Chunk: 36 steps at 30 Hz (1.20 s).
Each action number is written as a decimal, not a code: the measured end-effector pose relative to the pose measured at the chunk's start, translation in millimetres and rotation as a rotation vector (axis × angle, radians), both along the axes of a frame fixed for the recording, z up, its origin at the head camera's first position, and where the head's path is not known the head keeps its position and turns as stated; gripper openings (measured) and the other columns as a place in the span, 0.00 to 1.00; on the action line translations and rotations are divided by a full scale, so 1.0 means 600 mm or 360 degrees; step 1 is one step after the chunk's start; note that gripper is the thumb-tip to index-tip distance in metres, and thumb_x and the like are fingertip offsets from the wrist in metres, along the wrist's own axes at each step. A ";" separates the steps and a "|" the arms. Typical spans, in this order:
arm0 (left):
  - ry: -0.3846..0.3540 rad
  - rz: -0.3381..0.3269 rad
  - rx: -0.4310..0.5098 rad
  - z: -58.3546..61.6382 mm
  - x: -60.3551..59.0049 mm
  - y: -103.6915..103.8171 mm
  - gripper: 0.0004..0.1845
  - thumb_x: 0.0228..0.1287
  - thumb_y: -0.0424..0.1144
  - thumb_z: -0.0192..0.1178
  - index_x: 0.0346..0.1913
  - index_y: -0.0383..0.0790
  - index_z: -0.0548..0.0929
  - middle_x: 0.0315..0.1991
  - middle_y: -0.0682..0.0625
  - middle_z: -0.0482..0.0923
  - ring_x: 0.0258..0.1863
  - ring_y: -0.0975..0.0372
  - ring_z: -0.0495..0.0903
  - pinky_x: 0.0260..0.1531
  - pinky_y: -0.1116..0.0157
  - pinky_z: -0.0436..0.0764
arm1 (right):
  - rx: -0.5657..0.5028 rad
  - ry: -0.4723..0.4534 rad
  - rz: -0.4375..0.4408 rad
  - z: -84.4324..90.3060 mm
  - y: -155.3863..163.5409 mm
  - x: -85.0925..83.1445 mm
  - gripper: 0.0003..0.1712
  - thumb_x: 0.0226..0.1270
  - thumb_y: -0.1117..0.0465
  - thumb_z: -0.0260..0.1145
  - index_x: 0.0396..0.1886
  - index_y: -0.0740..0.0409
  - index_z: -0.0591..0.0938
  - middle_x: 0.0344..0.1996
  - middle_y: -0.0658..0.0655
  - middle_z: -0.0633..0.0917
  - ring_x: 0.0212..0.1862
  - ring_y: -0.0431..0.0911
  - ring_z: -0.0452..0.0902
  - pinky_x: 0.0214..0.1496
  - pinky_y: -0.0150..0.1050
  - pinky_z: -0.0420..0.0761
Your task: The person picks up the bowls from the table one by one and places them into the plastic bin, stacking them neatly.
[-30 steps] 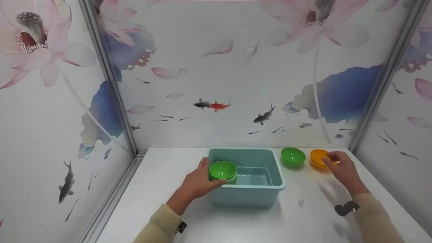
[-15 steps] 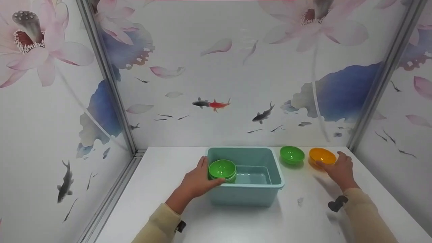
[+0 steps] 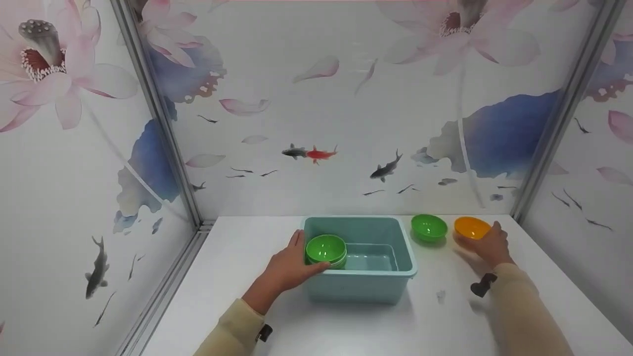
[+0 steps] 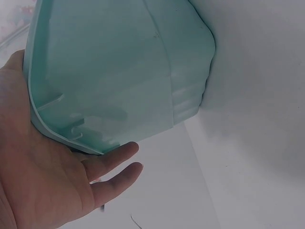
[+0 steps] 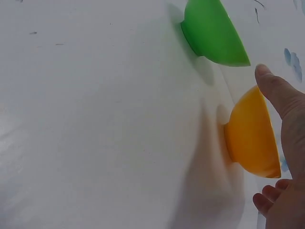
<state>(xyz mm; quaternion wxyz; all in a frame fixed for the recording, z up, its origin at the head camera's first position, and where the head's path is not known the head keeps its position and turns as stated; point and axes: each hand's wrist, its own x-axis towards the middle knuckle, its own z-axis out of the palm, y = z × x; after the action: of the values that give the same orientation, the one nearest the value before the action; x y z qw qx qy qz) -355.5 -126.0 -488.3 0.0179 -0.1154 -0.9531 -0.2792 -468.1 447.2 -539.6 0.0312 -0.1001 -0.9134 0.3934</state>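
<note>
Bracing the near-left corner of the teal tub [image 3: 363,289], the left hand [image 3: 289,269] lies spread, palm flat on the wall, thumb at the rim beside the stacked green bowls [image 3: 326,249] inside. Further right, the right hand [image 3: 487,244] cups the orange bowl [image 3: 471,227] on the table [image 3: 346,326], thumb and fingers curled about its side; whether it grips firmly I cannot tell. Risk: a loose one-sided hold could tip the orange bowl or knock it into the lone green bowl [image 3: 429,228] just beside it.
</note>
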 end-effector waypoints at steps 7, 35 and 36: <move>-0.0003 0.0001 0.0009 0.004 0.003 -0.003 0.68 0.66 0.77 0.64 0.91 0.35 0.47 0.90 0.38 0.47 0.80 0.39 0.69 0.73 0.35 0.72 | -0.0089 -0.0024 0.0019 0.033 -0.023 0.030 0.87 0.68 0.26 0.74 0.83 0.79 0.25 0.79 0.91 0.41 0.80 0.83 0.45 0.81 0.77 0.51; 0.0006 -0.0011 0.0020 -0.004 -0.003 -0.001 0.68 0.66 0.78 0.63 0.91 0.35 0.47 0.91 0.38 0.47 0.79 0.38 0.71 0.72 0.33 0.72 | -0.0131 0.0048 -0.0171 0.018 -0.053 0.038 0.75 0.75 0.30 0.68 0.83 0.81 0.36 0.74 0.87 0.52 0.74 0.78 0.58 0.80 0.74 0.60; 0.0006 -0.0008 0.0026 -0.004 -0.003 -0.001 0.68 0.66 0.78 0.64 0.91 0.35 0.47 0.91 0.39 0.47 0.79 0.38 0.71 0.72 0.33 0.72 | -0.0127 0.0033 -0.0177 0.018 -0.054 0.039 0.74 0.75 0.30 0.68 0.83 0.81 0.36 0.73 0.87 0.52 0.74 0.78 0.58 0.80 0.74 0.60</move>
<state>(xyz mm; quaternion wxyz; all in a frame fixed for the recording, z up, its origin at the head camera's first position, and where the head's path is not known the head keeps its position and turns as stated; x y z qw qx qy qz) -357.1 -126.8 -490.7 0.0200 -0.1183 -0.9504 -0.2870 -444.9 414.7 -528.6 0.0584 -0.1478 -0.8897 0.4281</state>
